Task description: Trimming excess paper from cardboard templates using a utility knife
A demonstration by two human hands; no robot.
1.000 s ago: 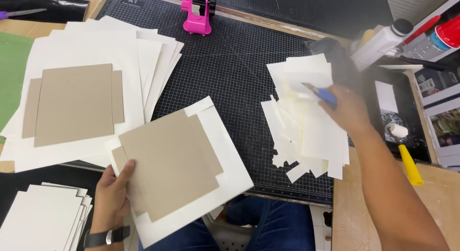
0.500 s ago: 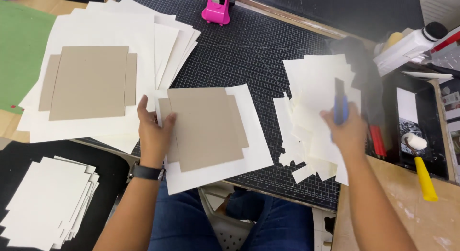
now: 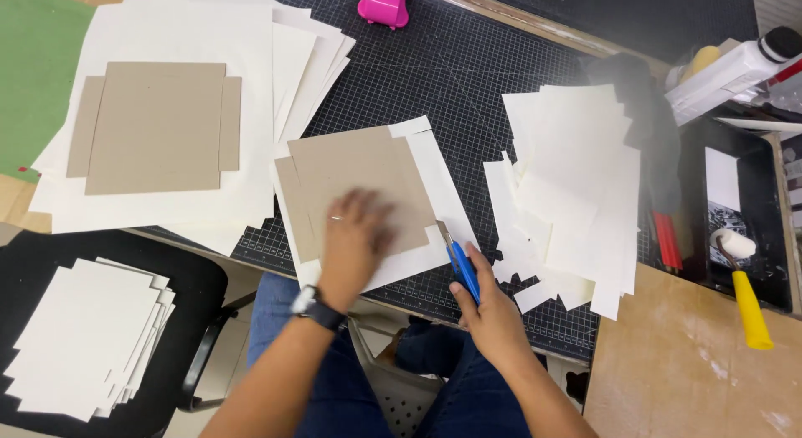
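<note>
My left hand (image 3: pixel 355 241) lies flat on a brown cardboard panel (image 3: pixel 351 179) that is stuck on a cream paper sheet (image 3: pixel 434 179), pressing both onto the black gridded cutting mat (image 3: pixel 468 78). My right hand (image 3: pixel 489 308) holds a blue utility knife (image 3: pixel 462 267), its blade tip at the lower right corner of the cream sheet. A black watch sits on my left wrist.
A stack of cream sheets topped by another brown panel (image 3: pixel 154 124) lies at left. Cut paper scraps (image 3: pixel 576 196) pile at right. A pink tape dispenser (image 3: pixel 384 3), a glue bottle (image 3: pixel 735 70), a black tray with a yellow-handled roller (image 3: pixel 743 292) and a chair with cream sheets (image 3: pixel 83 333) surround the mat.
My left hand slid from the panel's left edge onto its middle. My right hand brought the knife from the scrap pile down to the sheet's lower right corner.
</note>
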